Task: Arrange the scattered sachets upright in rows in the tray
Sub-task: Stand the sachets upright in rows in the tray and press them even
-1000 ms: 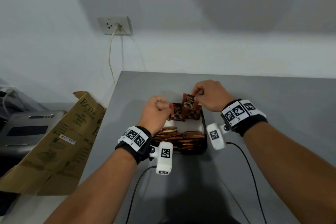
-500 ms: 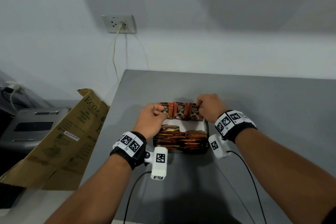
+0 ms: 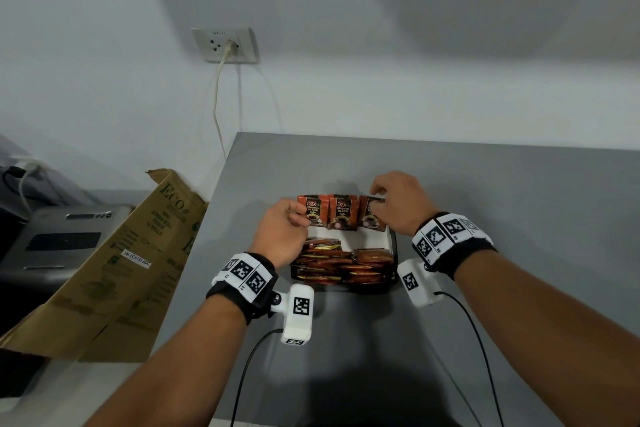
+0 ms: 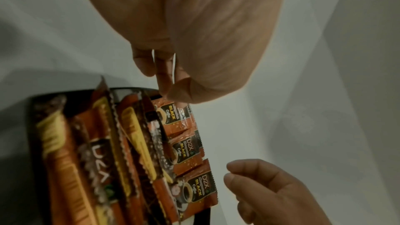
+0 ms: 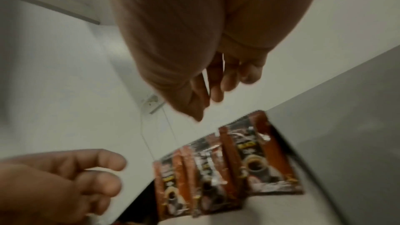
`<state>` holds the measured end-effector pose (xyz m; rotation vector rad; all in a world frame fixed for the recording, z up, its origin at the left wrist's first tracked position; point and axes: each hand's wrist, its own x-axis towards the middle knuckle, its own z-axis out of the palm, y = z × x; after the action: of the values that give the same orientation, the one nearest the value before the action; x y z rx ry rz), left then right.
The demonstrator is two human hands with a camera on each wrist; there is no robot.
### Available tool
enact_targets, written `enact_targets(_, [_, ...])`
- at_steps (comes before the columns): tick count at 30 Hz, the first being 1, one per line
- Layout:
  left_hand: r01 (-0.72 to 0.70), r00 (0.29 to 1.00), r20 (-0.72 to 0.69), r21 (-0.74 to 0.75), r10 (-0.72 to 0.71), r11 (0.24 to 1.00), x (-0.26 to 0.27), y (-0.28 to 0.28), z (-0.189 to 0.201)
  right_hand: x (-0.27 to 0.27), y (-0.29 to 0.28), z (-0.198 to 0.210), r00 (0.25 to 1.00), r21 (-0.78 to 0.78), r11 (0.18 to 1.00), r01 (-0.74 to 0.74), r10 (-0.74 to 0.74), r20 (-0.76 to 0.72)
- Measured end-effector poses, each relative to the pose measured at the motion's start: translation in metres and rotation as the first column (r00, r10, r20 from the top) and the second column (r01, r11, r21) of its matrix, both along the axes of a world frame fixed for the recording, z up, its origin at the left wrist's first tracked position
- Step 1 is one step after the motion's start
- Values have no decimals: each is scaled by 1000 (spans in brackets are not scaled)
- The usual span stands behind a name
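Grey table (image 3: 485, 201) by white wall (image 3: 381, 45); both hands' fingers loosely curled, holding nothing.

A flat matte grey tabletop (image 3: 502, 218) carries everything, its far edge meeting the white wall at twelve o'clock. Directly on it, near the middle, sits a shallow black rectangular tray (image 3: 394, 253) packed with orange-and-brown sachets. Two thin black cables (image 3: 481, 350) trail over the surface toward six o'clock. At nine o'clock a brown printed cardboard sheet (image 3: 114, 270) leans at the table's left edge.
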<state>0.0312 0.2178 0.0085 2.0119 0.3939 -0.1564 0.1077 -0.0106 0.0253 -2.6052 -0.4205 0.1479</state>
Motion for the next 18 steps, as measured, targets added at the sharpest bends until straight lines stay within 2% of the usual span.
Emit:
enact_targets(2, [-6, 1000, -4, 7, 6, 1000, -1, 2, 0, -9, 14, 9, 981, 18, 990, -141, 142, -135])
enact_targets(4, [-9, 1000, 0, 5, 9, 1000, -1, 3, 0, -19, 32, 12, 920, -34, 949, -313, 294, -259])
enact_targets(6, [-12, 1000, 1, -13, 12, 1000, -2, 5, -1, -26, 47, 10, 876, -93, 903, -419, 375, -304])
enact_targets(11, [-48, 999, 19, -62, 49, 997, -10, 12, -5, -28, 64, 5, 853, -129, 883, -451, 384, -355])
enact_targets(18, [-106, 994, -1, -87, 106, 991, -22, 20, -13, -28, 74, -4, 883, -190, 876, -443, 391, -258])
